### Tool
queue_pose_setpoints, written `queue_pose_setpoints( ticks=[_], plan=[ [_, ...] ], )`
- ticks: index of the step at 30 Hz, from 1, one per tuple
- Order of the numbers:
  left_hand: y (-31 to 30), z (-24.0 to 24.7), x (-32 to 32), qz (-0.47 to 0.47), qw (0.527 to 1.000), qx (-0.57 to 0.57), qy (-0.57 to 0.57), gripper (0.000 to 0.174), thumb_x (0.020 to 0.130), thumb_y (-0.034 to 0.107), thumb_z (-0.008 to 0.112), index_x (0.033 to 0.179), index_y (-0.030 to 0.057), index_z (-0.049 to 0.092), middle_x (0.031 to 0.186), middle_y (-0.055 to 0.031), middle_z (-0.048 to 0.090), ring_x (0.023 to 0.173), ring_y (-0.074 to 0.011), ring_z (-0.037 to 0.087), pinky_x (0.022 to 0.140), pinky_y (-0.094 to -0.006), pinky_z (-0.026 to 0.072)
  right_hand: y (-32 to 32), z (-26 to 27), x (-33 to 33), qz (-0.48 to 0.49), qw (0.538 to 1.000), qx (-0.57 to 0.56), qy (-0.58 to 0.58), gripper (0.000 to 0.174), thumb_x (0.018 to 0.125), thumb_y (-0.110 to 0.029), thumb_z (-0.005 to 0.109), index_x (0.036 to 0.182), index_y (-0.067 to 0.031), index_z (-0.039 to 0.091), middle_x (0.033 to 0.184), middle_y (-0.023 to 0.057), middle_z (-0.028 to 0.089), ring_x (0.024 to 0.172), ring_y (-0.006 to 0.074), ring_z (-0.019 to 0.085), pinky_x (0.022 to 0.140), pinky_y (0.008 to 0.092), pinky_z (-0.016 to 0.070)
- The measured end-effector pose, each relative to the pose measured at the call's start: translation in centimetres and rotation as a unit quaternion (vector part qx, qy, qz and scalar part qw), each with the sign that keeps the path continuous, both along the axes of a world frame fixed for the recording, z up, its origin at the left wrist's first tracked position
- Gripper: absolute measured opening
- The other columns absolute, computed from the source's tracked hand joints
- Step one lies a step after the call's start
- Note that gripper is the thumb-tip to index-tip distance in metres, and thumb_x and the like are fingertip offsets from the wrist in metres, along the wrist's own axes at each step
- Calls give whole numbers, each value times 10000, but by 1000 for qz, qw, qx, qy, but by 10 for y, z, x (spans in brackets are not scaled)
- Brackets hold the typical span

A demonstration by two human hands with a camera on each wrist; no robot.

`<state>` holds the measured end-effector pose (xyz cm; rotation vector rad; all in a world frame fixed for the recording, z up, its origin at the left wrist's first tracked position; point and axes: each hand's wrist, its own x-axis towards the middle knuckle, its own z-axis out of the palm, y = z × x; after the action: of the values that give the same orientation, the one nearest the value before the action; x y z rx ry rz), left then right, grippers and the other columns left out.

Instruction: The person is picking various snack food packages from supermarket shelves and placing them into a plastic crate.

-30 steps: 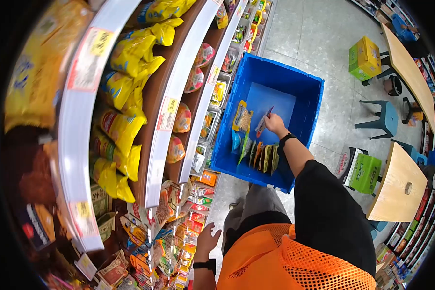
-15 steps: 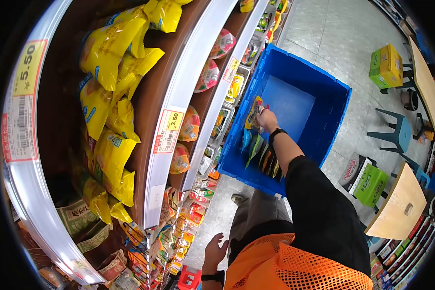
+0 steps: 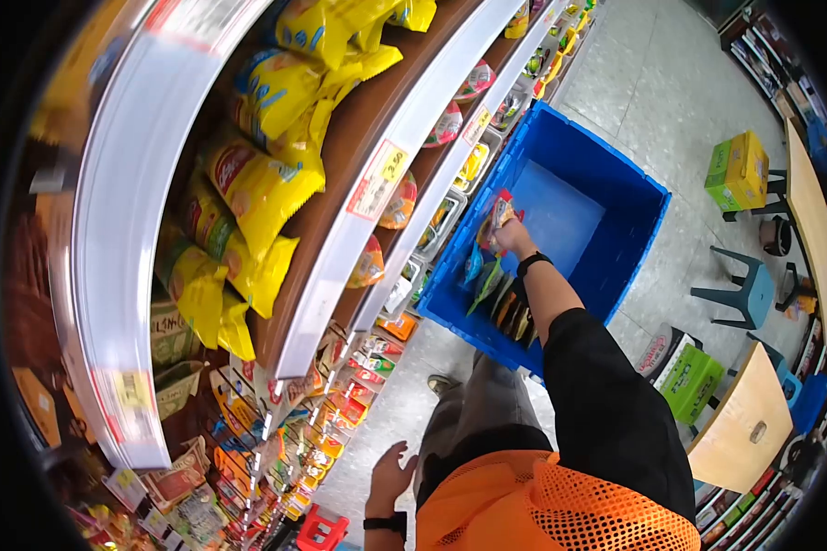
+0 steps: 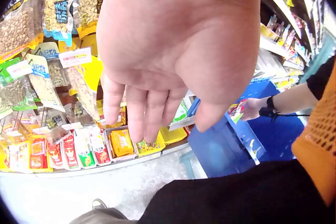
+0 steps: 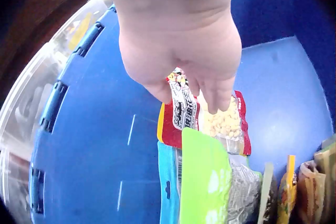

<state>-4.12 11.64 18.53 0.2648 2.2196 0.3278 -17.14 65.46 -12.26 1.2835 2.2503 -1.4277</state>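
Observation:
My right hand (image 3: 513, 237) is inside the blue bin (image 3: 639, 241), gripping a red-edged snack packet by its top. In the right wrist view the thumb and fingers of that hand (image 5: 181, 50) pinch a small white packet (image 5: 184, 106), with a red packet of pale nuts (image 5: 226, 124) directly behind. A green packet (image 5: 202, 176) and a blue one (image 5: 168, 187) stand upright just in front. Beside the shelves, my left hand (image 3: 391, 476) hangs with relaxed fingers; its palm (image 4: 173, 50) holds nothing in the left wrist view.
Shelves with yellow bags (image 3: 262, 188) run along the left, above hanging snack packets (image 4: 58, 8). Several upright packets (image 3: 510, 308) fill the bin's near side. A teal stool (image 3: 740, 285), wooden tables (image 3: 744, 427) and a yellow-green carton (image 3: 740, 170) stand at the right.
My right hand has moved from the bin's middle towards its shelf side, beside the standing packets, still holding a packet. My left hand still hangs relaxed. The head view has shifted.

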Motion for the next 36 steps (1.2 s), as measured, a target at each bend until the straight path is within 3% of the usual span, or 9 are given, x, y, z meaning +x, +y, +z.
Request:
queue_pose_setpoints(
  ticks=[5, 10, 13, 18, 22, 26, 29, 32, 36],
  plan=[
    [-7, 7, -9, 13, 999, 26, 35, 475, 894, 283, 702, 1281, 26, 601, 1193, -159, 690, 1045, -299, 690, 912, -406, 537, -24, 69, 22, 53, 993, 89, -63, 504, 836, -385, 647, 1218, -56, 646, 1149, 254, 682, 1066, 398, 663, 914, 468, 534],
    [-28, 23, -19, 20, 992, 88, 86, 413, 898, 347, 662, 1200, 67, 635, 1152, -184, 688, 1083, -362, 651, 931, -419, 522, -66, 150, 53, 110, 971, 163, 139, 237, 869, -264, 655, 959, -53, 714, 866, 190, 726, 836, 375, 711, 768, 459, 559],
    [-63, 15, -22, 23, 987, 123, 105, 228, 870, 251, 612, 990, 59, 633, 982, -182, 691, 960, -393, 655, 845, -456, 525, -121, 206, 70, 239, 949, 87, 185, 159, 821, -200, 677, 854, -46, 701, 786, 164, 709, 750, 320, 706, 690, 399, 551],
    [-160, -27, -11, 180, 950, 194, 166, 168, 869, 188, 645, 948, 40, 646, 898, -165, 685, 866, -334, 678, 783, -418, 540, -256, 258, 77, 496, 855, 21, 152, 165, 772, -206, 720, 825, -51, 700, 768, 136, 714, 723, 246, 703, 672, 374, 551],
    [-258, -68, -13, 437, 757, 364, 322, 58, 865, 29, 659, 923, 30, 662, 826, -43, 656, 770, -159, 648, 716, -314, 540, -393, 260, 72, 578, 792, -88, 176, 278, 776, -226, 762, 1001, -75, 700, 905, 86, 741, 814, 230, 707, 768, 372, 568],
    [-341, -45, -38, 589, 615, 331, 406, 381, 871, 25, 688, 1218, 4, 533, 1114, -110, 631, 982, -206, 623, 832, -342, 533, -519, 276, 50, 608, 744, -173, 217, 437, 835, -162, 759, 1231, -35, 626, 1080, 93, 717, 933, 213, 696, 834, 350, 563],
    [-378, -18, -57, 574, 619, 333, 419, 533, 849, 31, 725, 1320, 9, 477, 1272, -145, 579, 1118, -245, 578, 915, -367, 511, -598, 301, 29, 618, 756, -146, 159, 631, 842, -179, 764, 1397, -38, 499, 1232, 127, 661, 1005, 226, 681, 862, 351, 555],
    [-406, -20, -80, 514, 665, 373, 392, 693, 821, 74, 784, 1413, 13, 429, 1384, -171, 523, 1250, -299, 538, 1045, -402, 448, -663, 275, 1, 512, 795, -180, 269, 880, 819, -76, 777, 1525, -3, 257, 1528, 178, 401, 1112, 249, 644, 900, 368, 543],
    [-407, -16, -100, 474, 681, 460, 315, 514, 889, 87, 720, 1353, -13, 523, 1340, -148, 579, 1219, -208, 552, 1031, -337, 448, -712, 277, -25, 411, 834, -250, 270, 924, 796, -21, 776, 1538, -29, 226, 1522, 158, 410, 1113, 254, 640, 904, 377, 543]
  ],
)
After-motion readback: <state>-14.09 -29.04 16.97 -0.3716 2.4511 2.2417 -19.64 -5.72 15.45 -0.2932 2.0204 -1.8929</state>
